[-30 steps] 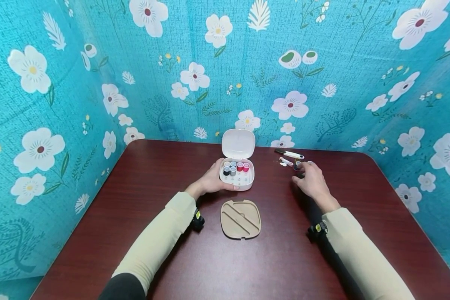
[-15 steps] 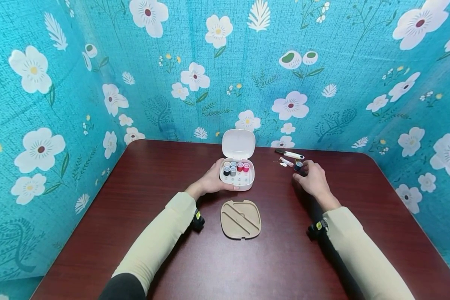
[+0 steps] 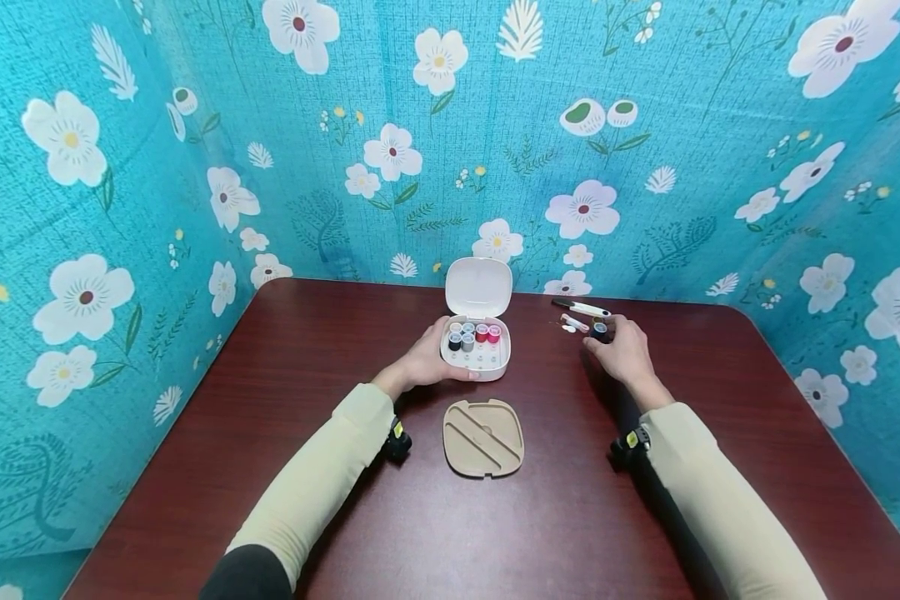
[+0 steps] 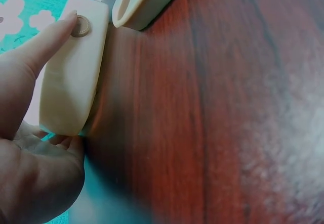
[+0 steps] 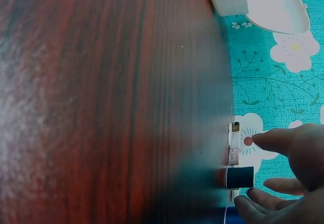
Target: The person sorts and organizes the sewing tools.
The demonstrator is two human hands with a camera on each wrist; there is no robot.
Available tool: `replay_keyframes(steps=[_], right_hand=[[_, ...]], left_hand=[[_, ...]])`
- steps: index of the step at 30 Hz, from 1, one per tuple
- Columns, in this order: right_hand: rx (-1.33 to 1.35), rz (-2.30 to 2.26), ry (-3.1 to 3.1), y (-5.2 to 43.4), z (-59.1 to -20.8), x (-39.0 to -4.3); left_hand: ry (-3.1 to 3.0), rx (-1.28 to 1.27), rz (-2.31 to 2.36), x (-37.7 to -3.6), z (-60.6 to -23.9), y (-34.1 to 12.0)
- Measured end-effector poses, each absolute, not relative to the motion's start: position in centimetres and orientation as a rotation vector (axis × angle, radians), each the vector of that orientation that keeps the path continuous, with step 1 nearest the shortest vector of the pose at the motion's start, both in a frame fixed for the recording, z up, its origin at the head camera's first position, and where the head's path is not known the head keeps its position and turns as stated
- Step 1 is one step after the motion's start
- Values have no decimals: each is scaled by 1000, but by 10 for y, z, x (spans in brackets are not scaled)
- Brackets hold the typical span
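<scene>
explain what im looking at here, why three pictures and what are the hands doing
No machine here: a person wears three cameras. The head view looks down at a dark red table; the other two sit on the wrists. The left hand grips an open white sewing kit box that holds thread spools. A beige tray insert lies in front of it. The right hand reaches to a dark thread spool, fingers close beside it but not clearly gripping. A small white tool lies just beyond.

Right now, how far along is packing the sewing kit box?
Done: the box stands open with a row of spools seated; the left hand steadies it. In hand: the right hand is at a dark spool on the table, grip unclear. Left: the small tools behind it and the tan tray.
</scene>
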State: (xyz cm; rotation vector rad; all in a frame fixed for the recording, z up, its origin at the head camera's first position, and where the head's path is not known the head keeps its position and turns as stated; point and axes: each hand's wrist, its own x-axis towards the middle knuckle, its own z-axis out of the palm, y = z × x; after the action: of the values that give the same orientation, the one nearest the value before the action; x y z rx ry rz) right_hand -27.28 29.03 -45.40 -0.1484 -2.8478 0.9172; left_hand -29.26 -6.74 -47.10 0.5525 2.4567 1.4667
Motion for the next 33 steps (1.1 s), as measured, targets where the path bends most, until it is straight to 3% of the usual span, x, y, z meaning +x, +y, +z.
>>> replay_keyframes(steps=[33], right_hand=[[-317, 1016, -2755, 293, -462, -291]], left_hand=[[2466, 572, 1430, -293, -469, -67]])
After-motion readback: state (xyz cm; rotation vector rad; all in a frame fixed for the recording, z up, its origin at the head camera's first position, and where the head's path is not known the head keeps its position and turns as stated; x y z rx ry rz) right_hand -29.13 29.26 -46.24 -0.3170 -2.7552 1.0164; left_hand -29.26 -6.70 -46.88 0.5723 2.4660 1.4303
